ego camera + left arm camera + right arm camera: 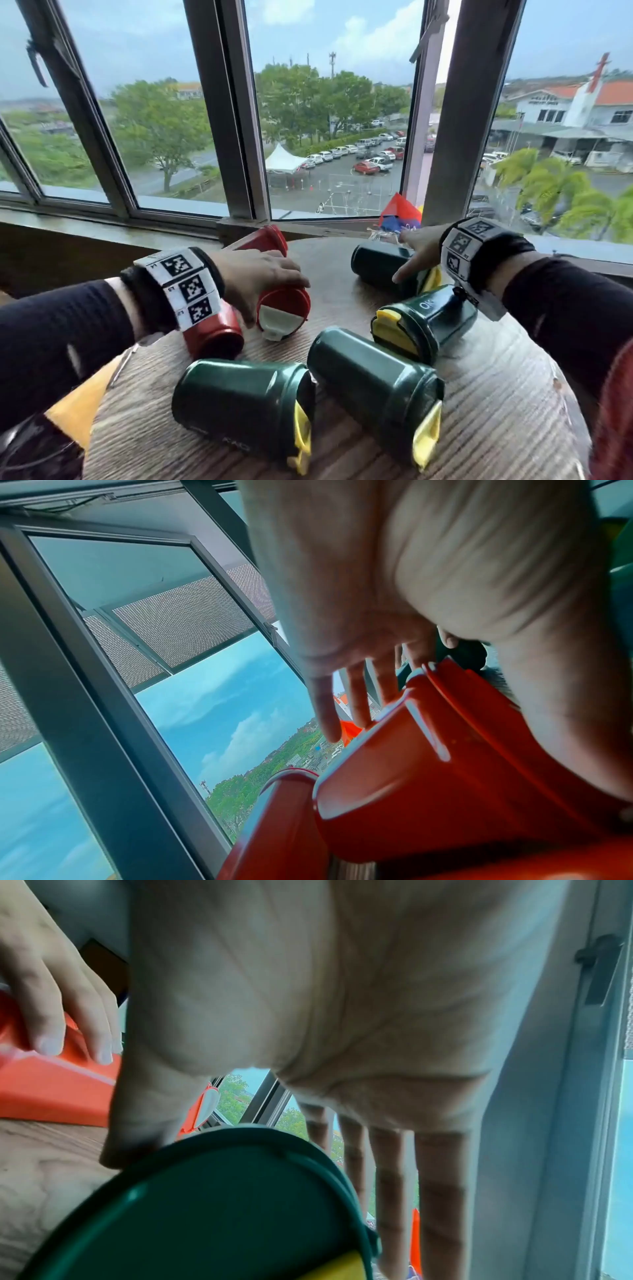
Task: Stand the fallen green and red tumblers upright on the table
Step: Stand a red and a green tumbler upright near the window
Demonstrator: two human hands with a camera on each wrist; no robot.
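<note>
Under left hand (255,274) fingers, spread: glossy red tumbler (284,310), white flap. Right hand (419,251) straight fingers span smooth green tumbler (380,262).

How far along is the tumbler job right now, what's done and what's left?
Nothing is done: all visible tumblers lie on their sides on the table. In hand: the left hand reaches over a red tumbler, and the right hand over the far green tumbler, thumb touching it. Left: four green and two or three red to stand.
</note>
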